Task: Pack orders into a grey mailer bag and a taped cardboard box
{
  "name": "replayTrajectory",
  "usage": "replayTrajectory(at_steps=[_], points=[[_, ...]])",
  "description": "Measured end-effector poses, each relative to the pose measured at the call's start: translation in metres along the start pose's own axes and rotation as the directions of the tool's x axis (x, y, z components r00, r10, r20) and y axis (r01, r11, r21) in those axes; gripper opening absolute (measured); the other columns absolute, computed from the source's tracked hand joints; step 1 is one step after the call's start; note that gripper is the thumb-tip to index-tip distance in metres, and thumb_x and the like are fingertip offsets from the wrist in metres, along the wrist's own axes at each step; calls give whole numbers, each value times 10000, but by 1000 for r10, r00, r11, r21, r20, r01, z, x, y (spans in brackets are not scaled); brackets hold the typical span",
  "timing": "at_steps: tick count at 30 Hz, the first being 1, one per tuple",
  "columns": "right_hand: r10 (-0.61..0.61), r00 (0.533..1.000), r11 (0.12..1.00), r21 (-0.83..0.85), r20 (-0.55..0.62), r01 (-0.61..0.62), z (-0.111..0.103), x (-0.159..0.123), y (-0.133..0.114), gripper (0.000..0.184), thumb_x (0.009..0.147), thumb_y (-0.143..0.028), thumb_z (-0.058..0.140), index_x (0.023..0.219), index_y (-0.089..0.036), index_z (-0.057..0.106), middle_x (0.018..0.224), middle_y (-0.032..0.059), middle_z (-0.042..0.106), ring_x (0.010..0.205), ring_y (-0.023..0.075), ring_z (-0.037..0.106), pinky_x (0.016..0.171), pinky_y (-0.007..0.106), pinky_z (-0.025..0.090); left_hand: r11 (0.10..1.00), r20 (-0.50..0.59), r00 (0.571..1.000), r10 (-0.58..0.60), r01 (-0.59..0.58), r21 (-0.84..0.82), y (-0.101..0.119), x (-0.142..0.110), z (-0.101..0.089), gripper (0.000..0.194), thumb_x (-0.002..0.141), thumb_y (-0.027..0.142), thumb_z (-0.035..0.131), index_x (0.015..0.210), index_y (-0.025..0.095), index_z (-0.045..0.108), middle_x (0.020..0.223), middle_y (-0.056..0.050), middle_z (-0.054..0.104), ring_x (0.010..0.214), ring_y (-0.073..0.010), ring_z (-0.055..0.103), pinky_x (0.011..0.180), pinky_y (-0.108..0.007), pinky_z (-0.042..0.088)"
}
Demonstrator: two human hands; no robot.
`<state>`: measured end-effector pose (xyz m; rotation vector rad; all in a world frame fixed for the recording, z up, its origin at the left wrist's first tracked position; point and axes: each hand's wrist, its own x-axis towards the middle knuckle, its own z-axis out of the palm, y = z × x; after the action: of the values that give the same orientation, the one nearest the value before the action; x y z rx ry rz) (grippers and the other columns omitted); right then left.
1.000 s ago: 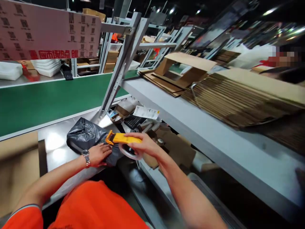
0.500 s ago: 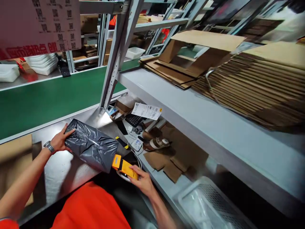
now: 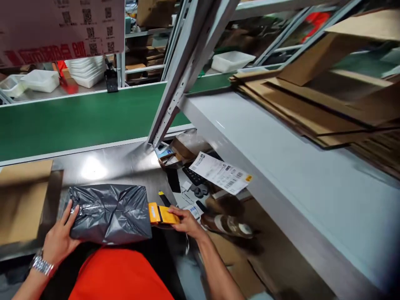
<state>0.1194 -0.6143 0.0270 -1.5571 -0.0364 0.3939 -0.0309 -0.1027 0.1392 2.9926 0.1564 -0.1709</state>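
Note:
A box-shaped parcel (image 3: 109,214) in dark grey plastic film lies almost level near the steel bench's front edge, close to my body. The film is creased and gathered on the side facing me. My left hand (image 3: 61,239) grips the parcel's left end, its fingers spread on top and the thumb hidden. In my right hand (image 3: 186,221) is a yellow tape dispenser (image 3: 164,214) with a black band, its head against the parcel's right end. Whether tape runs onto the film I cannot tell.
Flat cardboard (image 3: 23,204) lies on the bench at left. A green conveyor belt (image 3: 78,114) runs behind. A metal upright (image 3: 181,83) and a shelf (image 3: 265,137) with cartons (image 3: 312,104) stand at right. A printed label (image 3: 220,173) hangs at the shelf's edge; a bottle (image 3: 231,225) is beneath.
The parcel has turned from slanting to nearly level and come closer to my body. Both hands have moved with it, the dispenser staying at its right end. My view has shifted too.

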Motion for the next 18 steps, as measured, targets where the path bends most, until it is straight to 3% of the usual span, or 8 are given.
replayTrajectory(at_steps=[3,6,9,11,14,16,18], points=[[81,995,993,76,61,-85,-5,22,4,440,500,-331,958,911,-188,890,961,80,827,878,254,781,839,419,622,995,90,996,1,-10,103,7,20,-22,938,914,537,774,1771,366,432,1862,-85,300,1198,-406,804,889,-495,699],[171,982,968,170,81,-183,-6,43,9,555,504,-349,1013,1023,-186,901,1055,122,862,984,302,807,950,466,633,982,152,987,-56,27,187,12,61,-54,965,919,644,736,1781,358,410,1863,-89,307,1135,-408,820,908,-509,685],[140,989,957,248,55,-149,2,72,9,584,494,-362,1037,1045,-218,910,1088,102,875,987,288,800,930,416,651,975,199,977,-73,27,223,16,115,-81,997,913,739,709,1783,362,400,1861,-73,324,1217,-417,793,1015,-511,650],[124,992,942,312,24,-125,11,95,6,605,558,-404,1017,1125,-223,905,1076,79,875,869,241,783,835,373,655,976,189,980,-67,24,218,19,157,-95,983,932,759,688,1771,316,431,1826,-81,408,1349,-424,730,1122,-500,595],[152,986,915,387,-68,-114,15,123,4,677,627,-470,971,1249,-222,874,949,40,861,742,206,745,765,362,647,977,138,983,-124,97,191,24,226,-106,939,941,829,639,1654,218,601,1628,-144,661,1431,-430,668,1161,-458,546],[142,974,926,371,-174,-69,10,125,13,672,632,-484,962,1243,-221,872,1023,55,874,926,255,789,890,388,649,974,168,969,-184,157,162,26,270,-104,933,910,907,603,1469,174,746,1433,-172,782,1352,-425,707,1088,-413,564],[147,952,951,305,-269,-61,2,107,34,633,625,-496,968,1185,-213,884,1186,87,874,1178,318,773,1048,431,612,971,244,942,-230,205,124,22,303,-94,918,896,943,582,1249,129,816,1260,-183,829,1224,-386,748,1023,-373,565]])
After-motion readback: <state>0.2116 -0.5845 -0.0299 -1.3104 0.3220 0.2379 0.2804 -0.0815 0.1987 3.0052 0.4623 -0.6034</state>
